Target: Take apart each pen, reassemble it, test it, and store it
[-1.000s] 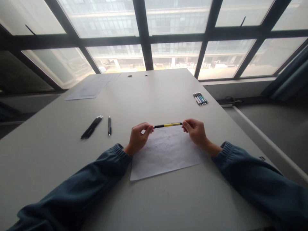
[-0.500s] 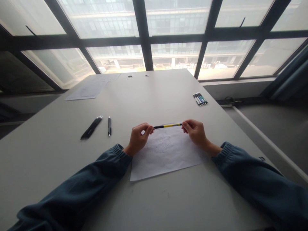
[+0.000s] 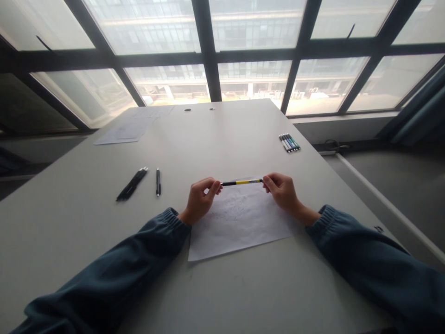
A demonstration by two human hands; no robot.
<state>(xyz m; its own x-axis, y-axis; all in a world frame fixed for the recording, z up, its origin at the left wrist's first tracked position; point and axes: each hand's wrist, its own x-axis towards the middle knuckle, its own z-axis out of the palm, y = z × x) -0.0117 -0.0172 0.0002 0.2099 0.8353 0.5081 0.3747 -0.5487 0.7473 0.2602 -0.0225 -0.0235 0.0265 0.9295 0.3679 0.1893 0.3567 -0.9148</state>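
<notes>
A slim pen with a yellow band and black ends (image 3: 242, 182) is held level between both hands, just above a white sheet of paper (image 3: 239, 222) with faint scribbles. My left hand (image 3: 200, 199) pinches the pen's left end with its fingers curled. My right hand (image 3: 282, 190) pinches the right end the same way. Both wrists rest on or near the sheet, and dark blue sleeves cover both arms.
On the grey table (image 3: 86, 222) lie two black pens (image 3: 132, 183) and a single black pen (image 3: 158, 181) to the left. A row of several coloured pens (image 3: 289, 142) sits near the right edge. Loose papers (image 3: 132, 125) lie far left, by the windows.
</notes>
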